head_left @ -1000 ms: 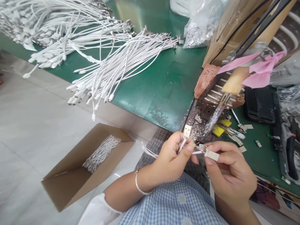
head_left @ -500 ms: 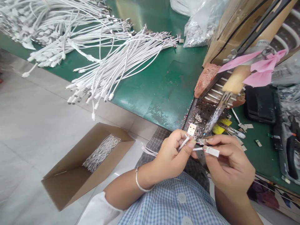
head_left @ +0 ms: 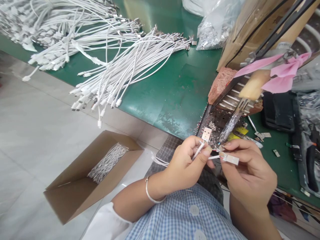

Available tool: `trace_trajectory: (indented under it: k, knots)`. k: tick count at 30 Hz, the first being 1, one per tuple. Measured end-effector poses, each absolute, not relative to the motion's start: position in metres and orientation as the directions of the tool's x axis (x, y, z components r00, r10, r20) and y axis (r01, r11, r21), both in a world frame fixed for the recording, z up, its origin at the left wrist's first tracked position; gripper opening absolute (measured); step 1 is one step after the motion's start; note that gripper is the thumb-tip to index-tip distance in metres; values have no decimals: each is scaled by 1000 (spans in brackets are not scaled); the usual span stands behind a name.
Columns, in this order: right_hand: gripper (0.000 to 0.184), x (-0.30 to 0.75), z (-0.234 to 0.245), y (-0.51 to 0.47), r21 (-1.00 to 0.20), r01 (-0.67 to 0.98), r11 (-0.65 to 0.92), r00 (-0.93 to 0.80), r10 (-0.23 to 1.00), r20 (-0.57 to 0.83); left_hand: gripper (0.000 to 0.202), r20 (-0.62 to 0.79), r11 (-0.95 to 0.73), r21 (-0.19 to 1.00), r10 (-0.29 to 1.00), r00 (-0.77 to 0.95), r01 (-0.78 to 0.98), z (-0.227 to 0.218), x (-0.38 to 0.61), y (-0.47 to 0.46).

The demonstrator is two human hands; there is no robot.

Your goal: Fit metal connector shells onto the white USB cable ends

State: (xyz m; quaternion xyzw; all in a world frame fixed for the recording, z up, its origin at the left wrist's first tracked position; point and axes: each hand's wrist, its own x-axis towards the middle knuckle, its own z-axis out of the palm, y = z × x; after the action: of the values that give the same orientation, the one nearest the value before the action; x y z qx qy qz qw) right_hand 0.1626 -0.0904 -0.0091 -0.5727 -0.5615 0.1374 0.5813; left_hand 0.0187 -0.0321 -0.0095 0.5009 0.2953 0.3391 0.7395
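Note:
My left hand [head_left: 190, 160] pinches several white USB cables [head_left: 160, 160], whose far ends trail out to its left. One USB plug [head_left: 207, 134] sticks up above the thumb and index finger. My right hand [head_left: 246, 166] is closed, with a second USB plug [head_left: 231, 159] lying across its thumb and index finger. Another small metal piece at its fingertips sits right beneath the tip of a soldering iron [head_left: 231, 125], which is fixed pointing downward. Whether tip and piece touch is too small to tell.
Bundles of white cables [head_left: 135, 66] lie on the green table [head_left: 175, 90]. A cardboard box [head_left: 82, 196] with cables inside stands on the floor at left. A brick [head_left: 221, 85] props the iron. A plastic bag of metal plugs [head_left: 212, 33] and a black box [head_left: 278, 111] are behind.
Both hands have shifted slightly, the right one a little to the right with its plug. The plug above the left hand has moved a bit up and right, nearer the soldering iron.

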Motion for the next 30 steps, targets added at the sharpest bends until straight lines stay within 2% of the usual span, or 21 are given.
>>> trace_trajectory:
  k: [11,20,25,30]
  knots:
    - [18,161,-6,-92,-832,479,281,350,808,474,32,-64,206,961,814,577,-183,-13,18,-33]
    - [18,161,0,-97,-785,573,236,308,825,473,32,-80,232,953,812,578,-193,-10,18,-34]
    - [17,164,-1,-94,-733,618,285,262,804,533,31,-58,212,956,814,579,-201,-13,18,-34]
    - [16,160,0,-90,-745,618,249,307,796,521,30,-53,222,949,815,577,-225,-11,18,-34]
